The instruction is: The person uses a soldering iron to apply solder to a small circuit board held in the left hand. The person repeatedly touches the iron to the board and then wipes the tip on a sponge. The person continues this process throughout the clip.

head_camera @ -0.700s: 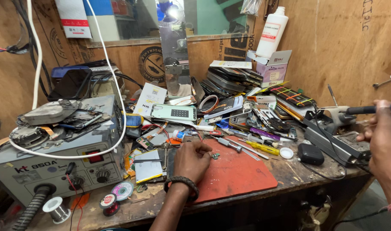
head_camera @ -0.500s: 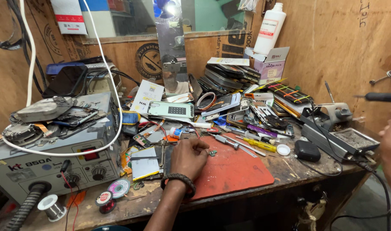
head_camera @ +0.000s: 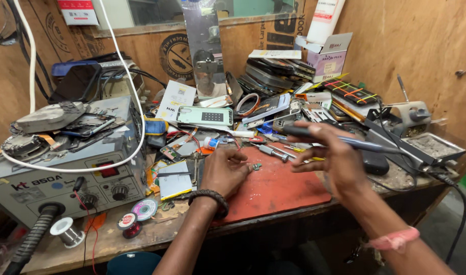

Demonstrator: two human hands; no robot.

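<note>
We have our left hand [head_camera: 223, 170] resting on the near left part of the flat red rubber work mat [head_camera: 278, 191], fingers curled narrow and pinching down beside a small dark metal part [head_camera: 257, 166] that lies on the mat just to the right of the fingertips; whether they actually touch it we cannot tell. Our right hand [head_camera: 330, 158] hovers above the mat's right half, closed around a slim dark soldering iron handle [head_camera: 345, 141]. Its long axis runs almost level, left to right, with the cable end trailing off toward the grey metal iron stand [head_camera: 415, 116] at the right of the cluttered wooden counter [head_camera: 110, 239]. The small part sits between our hands, nearer the left, and left of and slightly below the iron's left end.
</note>
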